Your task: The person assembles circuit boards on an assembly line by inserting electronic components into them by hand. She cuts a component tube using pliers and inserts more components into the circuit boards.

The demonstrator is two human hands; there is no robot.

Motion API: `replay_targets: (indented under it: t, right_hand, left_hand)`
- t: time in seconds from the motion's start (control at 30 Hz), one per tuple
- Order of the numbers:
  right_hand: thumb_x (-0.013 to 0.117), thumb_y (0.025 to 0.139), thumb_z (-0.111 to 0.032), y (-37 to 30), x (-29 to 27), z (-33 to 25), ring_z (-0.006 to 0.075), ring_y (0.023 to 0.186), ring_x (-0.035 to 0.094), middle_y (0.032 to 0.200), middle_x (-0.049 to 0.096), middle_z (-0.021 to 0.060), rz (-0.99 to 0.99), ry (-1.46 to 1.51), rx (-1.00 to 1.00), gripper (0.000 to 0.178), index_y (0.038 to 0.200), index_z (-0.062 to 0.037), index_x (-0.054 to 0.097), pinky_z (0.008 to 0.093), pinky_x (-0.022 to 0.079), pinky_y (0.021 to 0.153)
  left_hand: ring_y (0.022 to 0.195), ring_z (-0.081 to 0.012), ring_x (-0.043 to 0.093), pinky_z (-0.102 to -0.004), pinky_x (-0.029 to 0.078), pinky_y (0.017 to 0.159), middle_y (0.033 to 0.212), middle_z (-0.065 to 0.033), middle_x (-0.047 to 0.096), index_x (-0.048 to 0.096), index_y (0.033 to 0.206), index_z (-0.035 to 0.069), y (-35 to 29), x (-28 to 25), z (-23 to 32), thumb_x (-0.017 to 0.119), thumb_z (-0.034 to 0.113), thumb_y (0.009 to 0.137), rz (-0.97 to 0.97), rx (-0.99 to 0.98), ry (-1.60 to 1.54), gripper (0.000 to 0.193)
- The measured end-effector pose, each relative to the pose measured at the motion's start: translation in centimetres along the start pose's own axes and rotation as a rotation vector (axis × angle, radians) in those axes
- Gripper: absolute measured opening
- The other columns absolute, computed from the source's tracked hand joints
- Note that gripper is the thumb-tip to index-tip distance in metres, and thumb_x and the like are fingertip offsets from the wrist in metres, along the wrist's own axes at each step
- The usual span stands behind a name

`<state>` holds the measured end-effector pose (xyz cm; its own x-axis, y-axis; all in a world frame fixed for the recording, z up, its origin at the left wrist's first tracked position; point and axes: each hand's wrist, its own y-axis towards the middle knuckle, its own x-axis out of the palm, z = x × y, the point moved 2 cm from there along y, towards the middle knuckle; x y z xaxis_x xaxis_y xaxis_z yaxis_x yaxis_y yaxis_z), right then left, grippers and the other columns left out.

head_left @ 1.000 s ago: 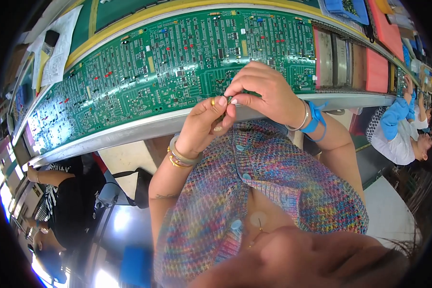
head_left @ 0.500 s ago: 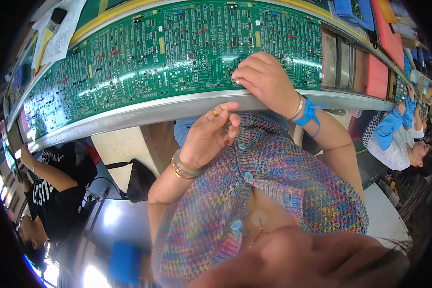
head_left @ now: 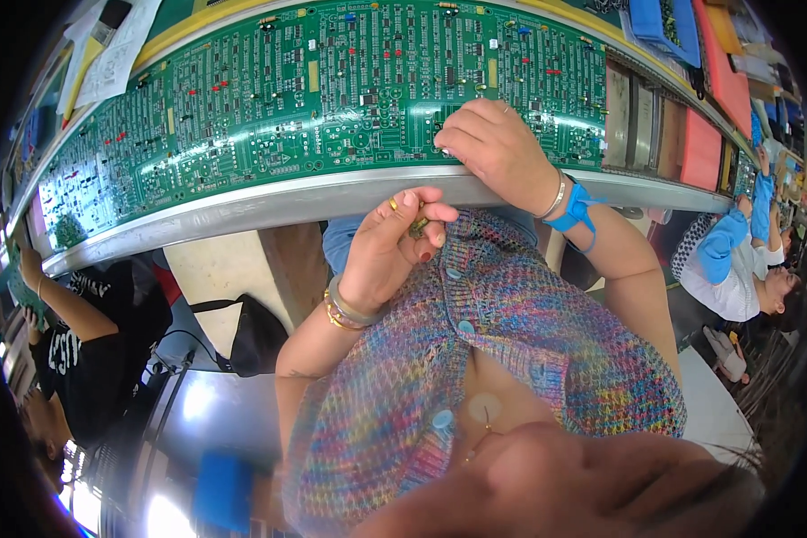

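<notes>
A long panel of green circuit boards (head_left: 242,121), dotted with small parts, lies in front of me. My right hand (head_left: 498,148), with a blue wrist strap (head_left: 578,211), rests over the panel's near edge. Its thumb and fingertips are pinched together against the board; whatever is between them is hidden. Just below the metal rail (head_left: 269,199), my left hand (head_left: 390,242) is held palm up with curled fingers. A few small greenish-yellow parts (head_left: 418,228) sit in those fingers, too small to name exactly.
Blue trays of small parts (head_left: 663,31) and a pink foam strip (head_left: 701,148) stand to the right. Papers (head_left: 117,49) lie at the far left. One co-worker in black (head_left: 99,341) sits left, handling a green board (head_left: 22,287); another (head_left: 726,260) works at right.
The panel appears slightly further right beneath my right hand, which stays pinched in nearly the same place. My left fingers have shifted, showing more of the small parts. The left co-worker's green board shows more.
</notes>
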<state>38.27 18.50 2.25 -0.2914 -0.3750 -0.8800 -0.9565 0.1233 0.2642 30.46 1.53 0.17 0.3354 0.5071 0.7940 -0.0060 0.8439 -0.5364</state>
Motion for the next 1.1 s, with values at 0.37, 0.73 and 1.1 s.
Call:
replay_targets:
  t: [0.37,0.73,1.1]
  right_hand:
    - [0.064,0.069,-0.015,0.6,-1.4,-0.8,0.0235,0.085,0.053,0.088,0.056,0.0047,0.015,0.15,-0.048,0.021,0.088,-0.0071,0.061,0.0343,0.044,0.074]
    - [0.061,0.073,-0.021,2.9,-2.9,-4.2,0.0218,0.081,0.053,0.083,0.055,0.0029,0.045,-0.005,-0.134,0.015,0.081,-0.0084,0.059,0.0325,0.044,0.07]
    - [0.059,0.079,-0.013,12.6,-2.6,3.7,0.0301,0.08,0.056,0.083,0.061,0.0108,0.042,0.185,0.167,0.012,0.086,-0.0039,0.061,0.0386,0.045,0.071]
  left_hand:
    - [0.046,-0.0048,0.033,-0.0179,0.026,0.04,0.071,-0.0032,0.057,0.057,0.106,0.004,0.4,0.2,0.1,0.036,0.034,0.099,-0.052,0.065,-0.012,0.037]
    - [0.05,-0.0054,0.038,-0.0185,0.027,0.042,0.072,-0.0031,0.055,0.053,0.091,0.006,0.9,1.1,1.0,0.034,0.034,0.099,-0.186,0.155,-0.085,0.034]
    - [0.05,-0.0052,0.036,-0.019,0.027,0.045,0.067,-0.0004,0.049,0.049,0.115,0.001,-0.2,0.4,5.4,0.037,0.015,0.097,-0.02,0.321,0.317,0.025]
